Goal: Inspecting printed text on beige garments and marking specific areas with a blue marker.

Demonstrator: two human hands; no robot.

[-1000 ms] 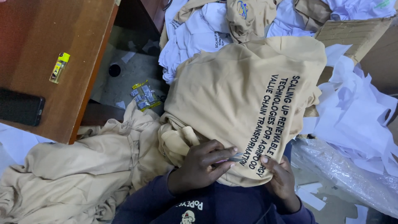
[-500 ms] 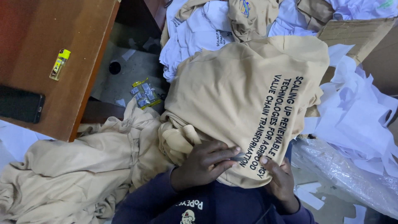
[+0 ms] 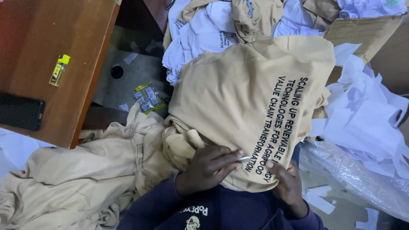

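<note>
My left hand (image 3: 211, 168) pinches a small silvery tool (image 3: 244, 159) against the tan shirt (image 3: 238, 102) on my lap. My right hand (image 3: 287, 183) grips the shirt's printed hem. Beyond lie white shirts (image 3: 200, 34); the desk (image 3: 38, 34) stands left.

Dark phone (image 3: 20, 112) with a blank black screen, flat near the desk (image 3: 34, 34) edge at the left. Small yellow-and-green packet (image 3: 59, 70) just above it on the same wood. Crumpled silvery wrappers with yellow trim (image 3: 147, 99) on the floor beside the desk. Open brown cardboard box (image 3: 362, 32) at top right. Clear plastic bag (image 3: 353, 174) at lower right.
</note>
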